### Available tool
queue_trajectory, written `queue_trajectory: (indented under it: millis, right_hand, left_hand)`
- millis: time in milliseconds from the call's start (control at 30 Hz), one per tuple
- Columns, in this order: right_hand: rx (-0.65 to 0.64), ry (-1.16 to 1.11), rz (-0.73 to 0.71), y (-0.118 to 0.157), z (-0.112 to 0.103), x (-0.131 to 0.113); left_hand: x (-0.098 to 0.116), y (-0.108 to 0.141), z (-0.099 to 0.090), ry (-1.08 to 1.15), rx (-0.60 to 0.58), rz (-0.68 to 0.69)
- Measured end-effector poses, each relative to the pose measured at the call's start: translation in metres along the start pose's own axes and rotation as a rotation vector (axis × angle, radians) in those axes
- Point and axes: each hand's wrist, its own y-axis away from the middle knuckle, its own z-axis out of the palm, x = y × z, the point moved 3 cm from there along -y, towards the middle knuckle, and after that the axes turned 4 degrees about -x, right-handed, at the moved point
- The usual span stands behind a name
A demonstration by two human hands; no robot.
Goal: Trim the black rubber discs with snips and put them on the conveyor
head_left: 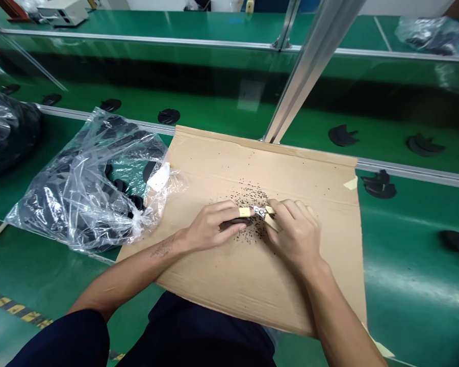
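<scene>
Over the cardboard sheet (222,275), my left hand (214,224) is closed on a dark, flat black part (235,223). Something yellow wraps the tip of one left finger. My right hand (296,229) is closed around the pale handles of a pair of nippers (260,211). Their metal jaws point left and meet the edge of the black part; whether they bite into it I cannot tell. Many tiny black scraps (252,193) lie scattered on the cardboard around and beneath both hands.
A clear plastic bag (80,178) of black parts rests left of the cardboard, with a darker bag (7,132) beyond it. Black parts (343,135) ride on the green belt behind; another black part (379,184) sits right of the cardboard. A metal post (309,66) rises behind it.
</scene>
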Motion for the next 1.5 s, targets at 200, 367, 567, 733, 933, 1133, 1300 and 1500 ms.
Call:
queue_trajectory:
  millis: [200,367,567,733,933,1133,1300,1500]
  right_hand:
    - [-0.022,0.012,0.02,0.0,0.0,-0.001]
    - [-0.04,0.04,-0.017,-0.001,0.0,-0.005]
    - [-0.025,0.028,0.004,-0.001,0.001,-0.004]
    - [-0.038,0.015,0.014,0.0,0.001,-0.004]
    - [-0.024,-0.069,0.07,0.0,0.004,-0.002]
    - [-0.032,-0.086,0.072,0.0,0.007,-0.003]
    - [-0.031,-0.113,0.078,0.001,0.008,-0.003]
    - [-0.04,-0.136,0.082,0.001,0.009,-0.002]
  left_hand:
    - [0.002,0.0,-0.002,-0.115,0.002,-0.032]
    - [0.002,-0.001,-0.002,-0.138,-0.041,-0.038]
    - [0.001,0.001,-0.002,-0.134,0.005,-0.033]
    - [0.0,0.001,-0.001,-0.141,0.004,-0.06]
    - [-0.007,0.0,-0.004,0.138,0.062,-0.305]
    - [-0.014,0.001,0.003,0.506,0.011,-0.463]
    - [-0.016,0.002,0.004,0.546,0.023,-0.509]
    - [-0.016,0.003,0.004,0.593,0.001,-0.53]
